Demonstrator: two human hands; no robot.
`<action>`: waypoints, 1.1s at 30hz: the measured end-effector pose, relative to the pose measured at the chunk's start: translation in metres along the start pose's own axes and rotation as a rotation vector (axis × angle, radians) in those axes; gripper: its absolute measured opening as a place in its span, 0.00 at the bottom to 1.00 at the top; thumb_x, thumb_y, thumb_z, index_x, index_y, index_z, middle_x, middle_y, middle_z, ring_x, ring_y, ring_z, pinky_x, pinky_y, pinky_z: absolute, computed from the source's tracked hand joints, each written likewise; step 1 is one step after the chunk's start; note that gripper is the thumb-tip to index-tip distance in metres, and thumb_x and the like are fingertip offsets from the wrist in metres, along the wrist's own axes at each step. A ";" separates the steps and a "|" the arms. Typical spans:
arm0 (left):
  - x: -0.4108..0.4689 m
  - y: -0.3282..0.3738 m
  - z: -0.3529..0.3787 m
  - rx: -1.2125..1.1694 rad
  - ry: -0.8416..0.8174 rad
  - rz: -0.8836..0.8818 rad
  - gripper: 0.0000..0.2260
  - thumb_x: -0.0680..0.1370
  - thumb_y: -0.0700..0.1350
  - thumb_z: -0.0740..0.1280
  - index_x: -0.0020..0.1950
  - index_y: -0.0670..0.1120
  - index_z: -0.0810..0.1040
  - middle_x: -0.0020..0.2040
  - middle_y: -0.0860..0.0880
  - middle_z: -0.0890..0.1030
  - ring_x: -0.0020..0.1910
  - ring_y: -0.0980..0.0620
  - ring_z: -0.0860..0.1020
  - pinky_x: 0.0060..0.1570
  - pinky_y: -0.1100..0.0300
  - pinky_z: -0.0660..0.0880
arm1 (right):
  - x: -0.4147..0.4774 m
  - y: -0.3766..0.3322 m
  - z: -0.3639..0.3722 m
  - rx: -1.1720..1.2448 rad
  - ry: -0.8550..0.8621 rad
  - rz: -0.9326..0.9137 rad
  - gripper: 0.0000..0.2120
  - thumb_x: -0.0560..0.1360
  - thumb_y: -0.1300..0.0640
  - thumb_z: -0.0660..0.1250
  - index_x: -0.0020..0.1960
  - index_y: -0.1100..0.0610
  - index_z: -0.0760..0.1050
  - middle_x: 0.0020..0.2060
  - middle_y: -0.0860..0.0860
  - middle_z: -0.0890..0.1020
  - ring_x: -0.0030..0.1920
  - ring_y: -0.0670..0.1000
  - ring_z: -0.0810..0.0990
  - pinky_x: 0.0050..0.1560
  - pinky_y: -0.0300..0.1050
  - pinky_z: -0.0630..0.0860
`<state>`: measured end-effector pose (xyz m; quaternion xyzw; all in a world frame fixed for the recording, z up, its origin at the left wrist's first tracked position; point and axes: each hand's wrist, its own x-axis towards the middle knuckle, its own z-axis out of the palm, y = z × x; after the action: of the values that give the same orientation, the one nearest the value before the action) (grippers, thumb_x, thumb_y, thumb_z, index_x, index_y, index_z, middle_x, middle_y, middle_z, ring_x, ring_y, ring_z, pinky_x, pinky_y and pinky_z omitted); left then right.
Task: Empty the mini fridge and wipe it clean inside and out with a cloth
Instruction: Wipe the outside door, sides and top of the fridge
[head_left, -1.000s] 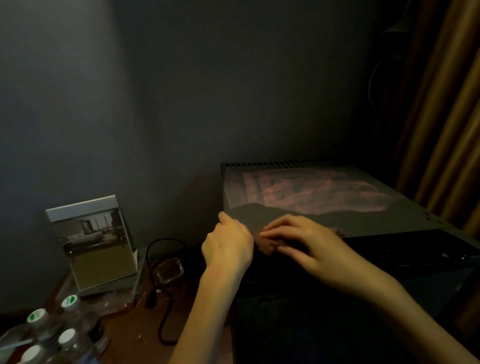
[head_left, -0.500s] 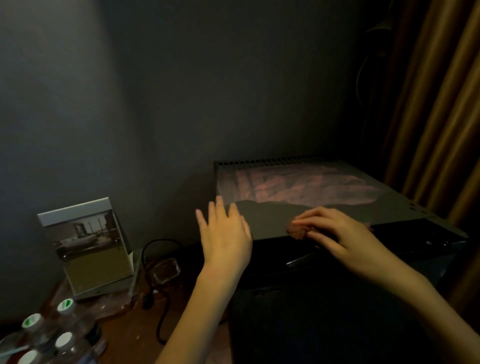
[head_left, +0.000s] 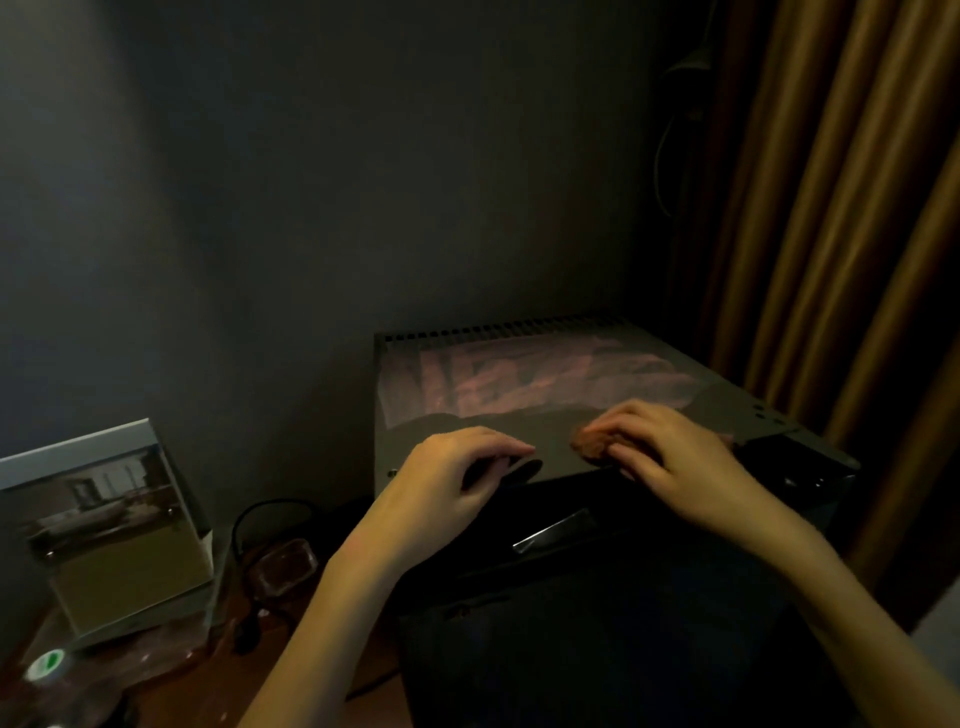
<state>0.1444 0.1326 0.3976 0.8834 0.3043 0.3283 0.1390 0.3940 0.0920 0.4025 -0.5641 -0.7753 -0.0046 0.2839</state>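
The dark mini fridge (head_left: 545, 379) stands in the corner, its grey top facing me and its black door below. My right hand (head_left: 670, 457) presses a small brownish cloth (head_left: 592, 447) onto the front edge of the fridge top, fingers curled over it. My left hand (head_left: 447, 473) rests on the front left edge of the top, fingers bent down over the rim. The room is dim and the fridge's inside is hidden.
A framed picture stand (head_left: 114, 535) sits at the left on a wooden surface. A black cable (head_left: 260, 525) and a small glass cup (head_left: 285, 569) lie beside the fridge. A green-capped bottle (head_left: 49, 665) shows at the lower left. Brown curtains (head_left: 841, 234) hang at the right.
My right hand slid the cloth rightward along the front of the fridge top. My left hand lifted with spread fingers, then came down on the front left edge.
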 end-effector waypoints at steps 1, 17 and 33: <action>0.003 0.000 0.001 -0.008 0.004 -0.001 0.12 0.79 0.40 0.64 0.59 0.52 0.81 0.55 0.59 0.81 0.56 0.64 0.77 0.56 0.66 0.73 | 0.005 -0.010 0.005 0.038 -0.013 -0.041 0.11 0.79 0.58 0.64 0.59 0.50 0.78 0.56 0.45 0.77 0.57 0.43 0.74 0.61 0.41 0.70; 0.003 -0.001 0.004 0.139 -0.199 -0.076 0.18 0.83 0.46 0.57 0.72 0.60 0.68 0.73 0.63 0.64 0.74 0.62 0.60 0.71 0.60 0.63 | -0.004 -0.007 0.004 0.003 0.061 0.065 0.13 0.79 0.58 0.62 0.62 0.50 0.77 0.58 0.44 0.76 0.60 0.43 0.72 0.60 0.38 0.68; 0.003 -0.001 0.005 0.211 -0.226 -0.060 0.19 0.84 0.51 0.53 0.76 0.58 0.61 0.74 0.65 0.58 0.74 0.68 0.53 0.73 0.70 0.49 | -0.005 0.021 -0.013 -0.119 0.136 0.304 0.13 0.79 0.59 0.62 0.61 0.52 0.78 0.61 0.48 0.77 0.63 0.50 0.74 0.57 0.42 0.67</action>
<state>0.1492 0.1346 0.3945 0.9149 0.3457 0.1887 0.0886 0.4193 0.0910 0.4042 -0.6892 -0.6584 -0.0458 0.2992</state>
